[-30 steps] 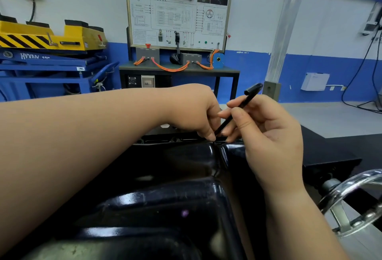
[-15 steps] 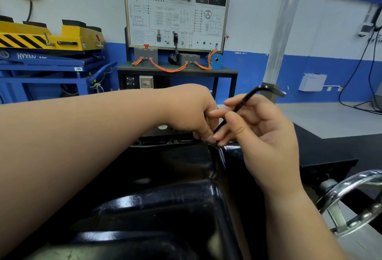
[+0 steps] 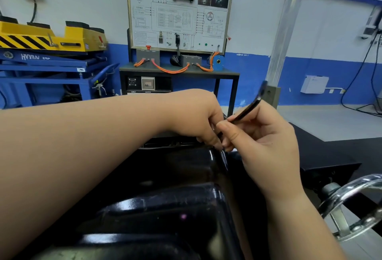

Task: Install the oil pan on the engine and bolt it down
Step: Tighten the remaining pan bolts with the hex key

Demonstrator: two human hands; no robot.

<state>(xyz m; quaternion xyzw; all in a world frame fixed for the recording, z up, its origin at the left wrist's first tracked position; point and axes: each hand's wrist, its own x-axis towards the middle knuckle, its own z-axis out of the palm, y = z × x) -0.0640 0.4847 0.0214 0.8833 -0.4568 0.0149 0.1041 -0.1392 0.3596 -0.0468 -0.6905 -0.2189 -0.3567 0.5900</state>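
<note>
The glossy black oil pan [image 3: 165,204] fills the lower middle of the head view, sitting on the engine. At its far edge my left hand [image 3: 198,119] reaches across with fingers curled down onto the pan's flange; what the fingertips hold is hidden. My right hand [image 3: 260,142] pinches a black L-shaped hex key [image 3: 247,109], whose long arm slants down to the flange between both hands. Its short bent end points up to the right and is blurred. The bolt under the key tip is hidden by my fingers.
A chrome handwheel [image 3: 351,204] of the engine stand sticks out at the lower right. Behind stand a training panel on a black table [image 3: 177,71] and a blue and yellow lift [image 3: 51,53] at the left. A dark bench surface [image 3: 330,156] lies to the right.
The hex key has turned in my right hand: its bent end swung from lying in line to pointing up right. My right thumb shifted along the shaft. My left hand stayed at the flange.
</note>
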